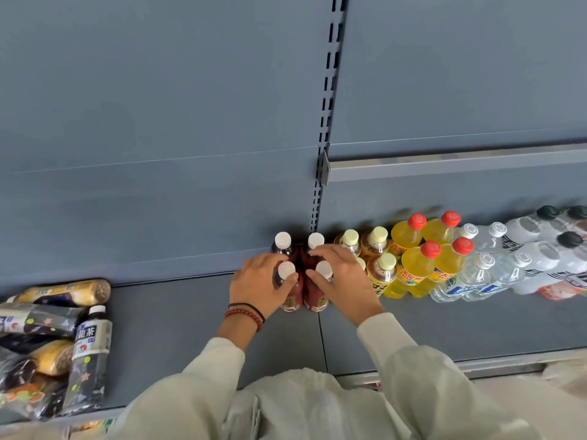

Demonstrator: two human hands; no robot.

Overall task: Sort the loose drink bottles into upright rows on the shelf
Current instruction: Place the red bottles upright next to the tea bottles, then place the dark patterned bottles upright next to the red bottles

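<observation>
Several dark red bottles with white caps stand upright in two short rows at the shelf's middle. My left hand (pixel 260 284) grips the front left red bottle (pixel 290 296) around its neck. My right hand (pixel 340 277) wraps the front right red bottle (pixel 316 298). Two more red bottles (pixel 282 242) stand just behind, against the back panel. To the right stand upright rows of pale-capped tea bottles (pixel 381 271), yellow bottles with red caps (pixel 416 268), clear water bottles (pixel 476 274) and white bottles (pixel 536 258).
A heap of loose bottles (pixel 47 347) lies on its side at the shelf's left end, with one dark tea bottle (pixel 90 350) at its right edge. The grey shelf deck (pixel 178 328) is bare between heap and rows. A slotted upright (pixel 327 122) divides the back panel.
</observation>
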